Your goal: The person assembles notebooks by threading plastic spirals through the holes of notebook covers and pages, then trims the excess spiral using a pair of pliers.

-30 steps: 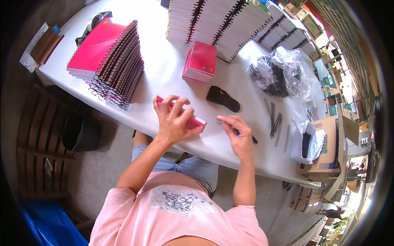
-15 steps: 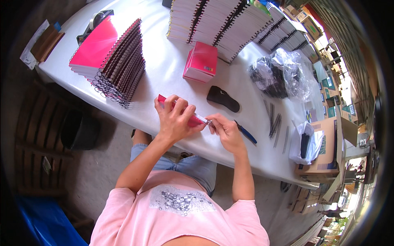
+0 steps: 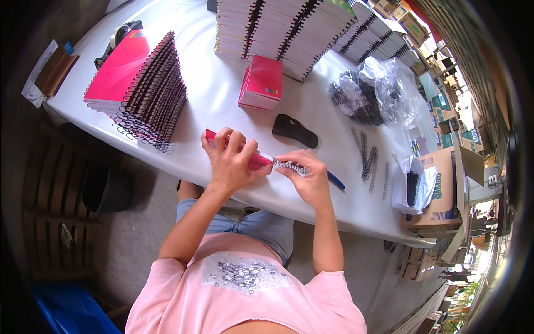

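Note:
My left hand (image 3: 229,164) is closed around a small red-covered notebook (image 3: 259,161), its fingers arched over the cover. At the right end of the notebook, my right hand (image 3: 309,177) pinches a metal spiral coil (image 3: 290,165). The coil's tip meets the notebook's edge; how far it is threaded I cannot tell. Behind the right hand lies a blue-handled tool (image 3: 336,180), partly hidden. A black, elongated pouch-like object (image 3: 295,131) rests just beyond both hands. Farther back stands a block of small red-covered pads (image 3: 262,80).
Spiral-bound red notebooks (image 3: 147,89) are stacked at left. Tall stacks of bound books (image 3: 283,30) stand at the back. To the right are a clear plastic bag of black coils (image 3: 375,92), several loose coils (image 3: 368,158) and a cardboard box (image 3: 436,192). A black bin (image 3: 108,186) stands below left.
The right hand has turned and drawn slightly away from the notebook's end, so more of the coil shows. The whole table scene has shifted a little left in view.

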The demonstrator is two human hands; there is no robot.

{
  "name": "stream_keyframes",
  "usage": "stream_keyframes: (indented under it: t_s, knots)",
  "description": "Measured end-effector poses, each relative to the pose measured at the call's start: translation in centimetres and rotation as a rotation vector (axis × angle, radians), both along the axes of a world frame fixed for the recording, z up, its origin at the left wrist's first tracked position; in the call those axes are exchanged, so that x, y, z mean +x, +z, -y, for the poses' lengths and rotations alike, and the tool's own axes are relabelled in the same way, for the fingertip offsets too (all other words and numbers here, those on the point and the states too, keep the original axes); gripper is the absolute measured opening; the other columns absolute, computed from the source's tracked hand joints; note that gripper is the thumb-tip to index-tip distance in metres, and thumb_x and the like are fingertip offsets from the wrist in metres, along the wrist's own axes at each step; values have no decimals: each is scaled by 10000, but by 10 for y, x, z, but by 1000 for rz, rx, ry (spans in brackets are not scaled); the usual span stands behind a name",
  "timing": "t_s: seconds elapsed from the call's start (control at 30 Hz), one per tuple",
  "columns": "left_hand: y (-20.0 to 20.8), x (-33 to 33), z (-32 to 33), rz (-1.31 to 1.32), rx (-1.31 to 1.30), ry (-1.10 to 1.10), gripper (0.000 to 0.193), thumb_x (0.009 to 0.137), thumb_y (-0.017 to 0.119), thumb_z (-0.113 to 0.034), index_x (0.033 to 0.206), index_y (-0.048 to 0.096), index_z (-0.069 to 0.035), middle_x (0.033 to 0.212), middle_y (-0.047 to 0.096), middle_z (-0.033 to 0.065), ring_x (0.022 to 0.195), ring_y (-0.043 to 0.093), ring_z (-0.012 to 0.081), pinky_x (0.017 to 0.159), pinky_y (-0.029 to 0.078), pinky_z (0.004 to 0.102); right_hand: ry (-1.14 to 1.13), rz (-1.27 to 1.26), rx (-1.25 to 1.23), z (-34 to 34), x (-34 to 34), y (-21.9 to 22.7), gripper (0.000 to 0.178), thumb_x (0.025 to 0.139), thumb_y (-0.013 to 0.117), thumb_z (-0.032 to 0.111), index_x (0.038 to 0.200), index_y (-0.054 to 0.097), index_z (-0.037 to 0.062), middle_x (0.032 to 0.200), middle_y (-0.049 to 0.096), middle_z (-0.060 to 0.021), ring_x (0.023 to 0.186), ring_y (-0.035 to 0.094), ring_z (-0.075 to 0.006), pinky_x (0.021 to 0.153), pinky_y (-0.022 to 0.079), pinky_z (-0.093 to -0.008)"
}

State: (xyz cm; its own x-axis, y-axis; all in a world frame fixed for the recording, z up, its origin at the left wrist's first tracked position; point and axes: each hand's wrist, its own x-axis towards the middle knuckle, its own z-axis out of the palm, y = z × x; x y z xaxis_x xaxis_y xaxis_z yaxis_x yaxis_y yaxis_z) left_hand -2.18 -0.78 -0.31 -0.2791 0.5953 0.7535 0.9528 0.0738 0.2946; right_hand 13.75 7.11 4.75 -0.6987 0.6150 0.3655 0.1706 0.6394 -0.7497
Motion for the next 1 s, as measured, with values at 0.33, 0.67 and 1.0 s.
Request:
stream_keyframes:
  t_s: [0.33, 0.67, 1.0]
  knots:
    - [-2, -9, 9, -13, -45, -43, 570, 544, 691, -627, 829, 584, -146, 882, 494, 26, 989, 439, 258, 828, 275, 499, -29, 228, -447, 5, -8, 21, 218, 831, 633, 112, 1035, 616, 38, 774, 618, -116, 618, 564, -174, 578, 439, -285]
    - [1, -18, 13, 67, -7, -164, 510, 562, 709, -571, 784, 552, -139, 888, 480, 39, 976, 435, 263, 827, 295, 479, 228, 220, -401, -39, 3, 14, 335, 825, 652, 186, 1131, 584, 70, 888, 618, -91, 803, 619, -181, 701, 481, -289]
    - [10, -15, 16, 157, -78, -157, 449, 587, 737, -518, 733, 596, -118, 851, 486, 50, 976, 449, 258, 848, 300, 507, 2, 122, -99, 21, -7, 19, 248, 775, 622, -25, 1008, 636, 59, 887, 606, -100, 818, 612, -218, 706, 484, -287]
